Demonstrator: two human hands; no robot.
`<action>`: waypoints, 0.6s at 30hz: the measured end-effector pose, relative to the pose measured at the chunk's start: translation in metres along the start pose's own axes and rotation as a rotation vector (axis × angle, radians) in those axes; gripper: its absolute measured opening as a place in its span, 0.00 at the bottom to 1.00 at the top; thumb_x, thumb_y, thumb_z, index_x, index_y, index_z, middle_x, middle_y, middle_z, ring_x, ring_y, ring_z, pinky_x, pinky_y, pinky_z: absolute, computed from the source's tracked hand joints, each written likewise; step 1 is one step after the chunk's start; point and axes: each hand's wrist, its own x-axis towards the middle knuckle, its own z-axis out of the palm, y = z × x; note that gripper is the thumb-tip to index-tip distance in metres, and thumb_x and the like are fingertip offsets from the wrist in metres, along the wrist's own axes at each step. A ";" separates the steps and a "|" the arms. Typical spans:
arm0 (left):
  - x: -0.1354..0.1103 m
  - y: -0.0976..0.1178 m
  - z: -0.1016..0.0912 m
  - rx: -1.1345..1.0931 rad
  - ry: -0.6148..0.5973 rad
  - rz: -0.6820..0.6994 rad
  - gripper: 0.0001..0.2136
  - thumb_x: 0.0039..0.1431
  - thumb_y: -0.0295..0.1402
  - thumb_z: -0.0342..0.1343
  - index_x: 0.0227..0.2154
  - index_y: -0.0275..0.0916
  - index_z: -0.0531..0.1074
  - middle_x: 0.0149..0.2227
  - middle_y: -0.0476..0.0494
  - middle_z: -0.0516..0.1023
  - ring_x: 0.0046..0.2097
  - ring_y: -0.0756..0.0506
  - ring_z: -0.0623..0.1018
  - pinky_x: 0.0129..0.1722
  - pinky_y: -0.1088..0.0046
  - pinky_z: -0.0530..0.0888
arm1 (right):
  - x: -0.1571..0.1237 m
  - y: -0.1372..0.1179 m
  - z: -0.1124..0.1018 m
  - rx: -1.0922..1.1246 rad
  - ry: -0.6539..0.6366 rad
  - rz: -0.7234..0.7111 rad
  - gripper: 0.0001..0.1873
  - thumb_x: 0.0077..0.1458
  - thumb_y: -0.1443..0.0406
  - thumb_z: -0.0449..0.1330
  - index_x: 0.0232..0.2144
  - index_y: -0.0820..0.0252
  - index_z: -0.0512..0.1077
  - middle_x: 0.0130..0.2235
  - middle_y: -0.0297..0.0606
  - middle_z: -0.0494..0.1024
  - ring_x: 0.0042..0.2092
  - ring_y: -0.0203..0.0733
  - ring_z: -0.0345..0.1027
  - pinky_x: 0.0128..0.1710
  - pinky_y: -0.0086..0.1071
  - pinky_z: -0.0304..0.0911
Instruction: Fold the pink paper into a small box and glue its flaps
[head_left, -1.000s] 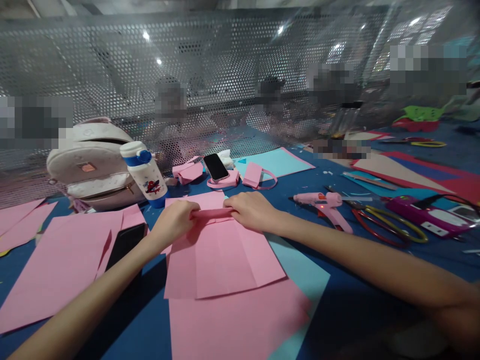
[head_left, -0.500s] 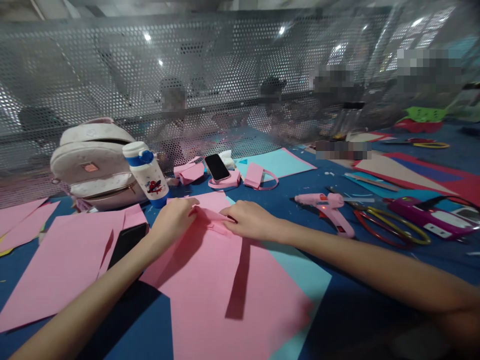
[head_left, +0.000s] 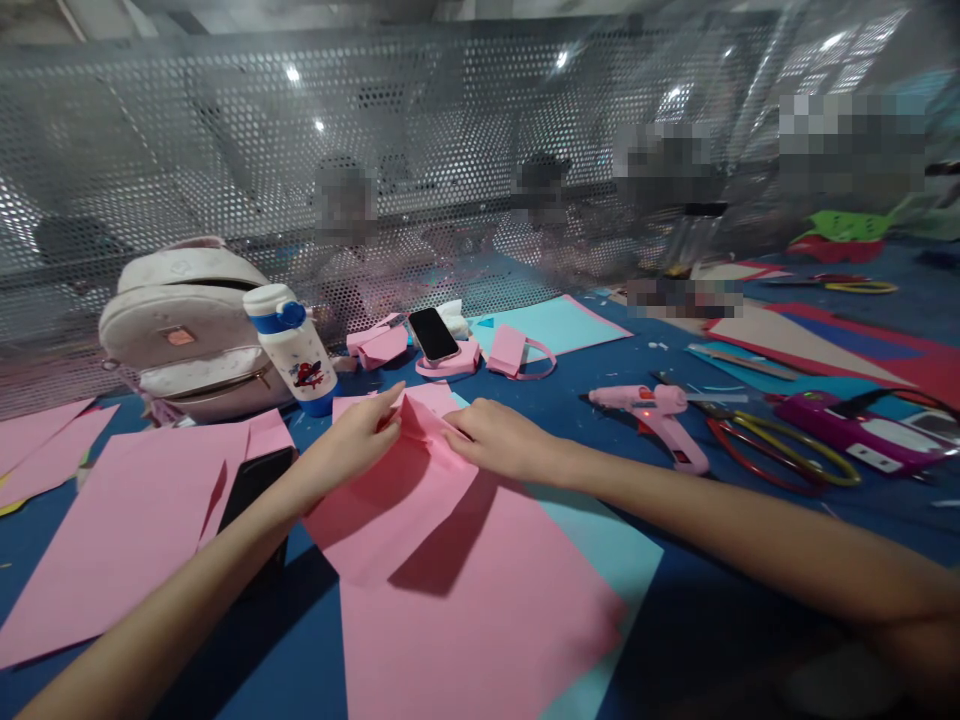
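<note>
Paper fills the middle of the head view: a pink sheet lies on the blue table straight ahead of the person, its far edge lifted and its body running back toward the camera. The raised part throws a dark shadow on a larger pink sheet under it, which in turn overlaps a light blue sheet.

Both hands meet at that far edge. The left hand comes in from the left and pinches the lifted corner between thumb and stretched fingers, holding it off the table. The right hand comes from the right, palm down, its fingertips closed on a narrow crease in the same edge. The crease runs left to right, from one hand to the other, so its long axis lies across the person's body. Neither hand is the nearer one: each grips an end, and they are almost touching.

Around them, a dark phone lies just left of the left forearm, partly on more pink paper. Beyond the left hand stand a white water bottle with a blue cap and a pale backpack. A second phone leans in a pink stand farther back. Well to the right of the right hand lie a pink glue gun and scissors. A perforated metal screen closes off the back of the table.
</note>
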 end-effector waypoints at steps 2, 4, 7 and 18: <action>0.000 0.002 -0.004 -0.052 -0.017 0.020 0.23 0.63 0.31 0.42 0.59 0.32 0.67 0.46 0.38 0.81 0.49 0.40 0.78 0.48 0.66 0.74 | 0.001 0.002 0.000 -0.009 0.003 0.005 0.16 0.66 0.66 0.51 0.27 0.64 0.72 0.30 0.41 0.78 0.29 0.36 0.66 0.28 0.32 0.43; -0.002 0.006 -0.008 -0.153 -0.075 0.040 0.20 0.61 0.32 0.44 0.53 0.34 0.72 0.47 0.40 0.80 0.50 0.41 0.77 0.49 0.66 0.74 | 0.001 0.003 0.001 -0.021 0.004 0.011 0.16 0.66 0.66 0.51 0.28 0.64 0.72 0.30 0.41 0.78 0.30 0.37 0.68 0.28 0.33 0.43; -0.005 0.010 -0.013 -0.347 -0.176 0.031 0.16 0.61 0.36 0.47 0.46 0.37 0.73 0.47 0.43 0.80 0.50 0.41 0.76 0.50 0.65 0.74 | 0.002 0.004 0.001 -0.040 0.005 0.026 0.16 0.67 0.66 0.50 0.29 0.64 0.73 0.32 0.43 0.79 0.32 0.39 0.70 0.28 0.33 0.43; -0.002 -0.006 -0.008 -0.711 -0.228 -0.130 0.24 0.57 0.37 0.53 0.57 0.39 0.71 0.57 0.41 0.76 0.59 0.39 0.74 0.58 0.63 0.70 | 0.002 0.004 0.001 -0.081 0.009 0.081 0.17 0.67 0.65 0.49 0.32 0.64 0.76 0.34 0.47 0.81 0.33 0.42 0.72 0.28 0.33 0.45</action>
